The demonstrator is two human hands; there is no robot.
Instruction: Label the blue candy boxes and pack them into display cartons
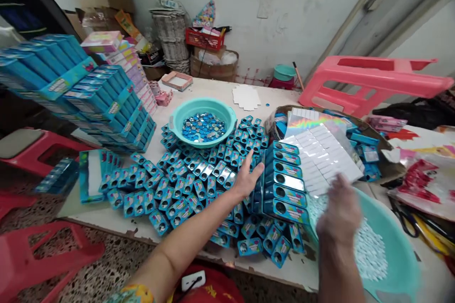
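Observation:
Near the centre, my left hand (248, 177) has its fingers apart and rests against the left side of a row of blue boxes (286, 184). The boxes lie side by side, each with a round hole in its end. My right hand (339, 208) is smeared by motion over a turquoise basin (394, 246) of small white pieces (371, 248); its fingers and anything in them cannot be made out. Many small blue boxes (188, 184) cover the table around my left arm. Behind them stands a turquoise bowl (172, 120) holding blue and silver discs (203, 128).
Tall stacks of blue boxes (113, 99) stand at the left. A cardboard carton (387, 161) holds blue boxes and white sheets (323, 156) at the right. Beyond it is a pink stool (377, 73). Scissors (407, 220) lie near the right edge.

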